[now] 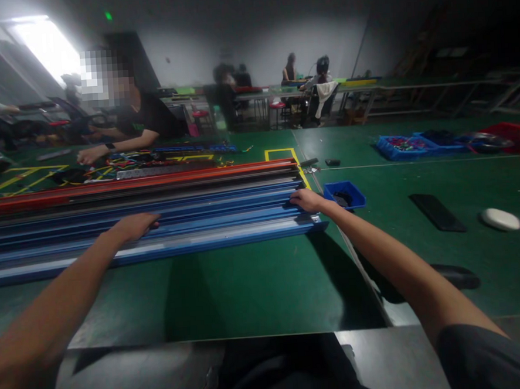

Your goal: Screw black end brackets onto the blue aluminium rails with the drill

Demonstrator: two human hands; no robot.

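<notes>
A stack of long blue rails (208,218) lies across the green table (248,283), with red rails (153,180) behind them. My left hand (135,225) rests on top of the blue rails near the middle, fingers curled over one rail. Out at the rails' right end, my right hand (308,200) has its fingers closed over the top of a blue rail. Both arms are stretched out in front of me.
A small blue bin (346,194) sits just right of my right hand. A black flat bar (437,212), a white oval object (500,219) and blue and red trays (404,146) lie to the right. A person (127,123) works across the table; others sit at the far benches.
</notes>
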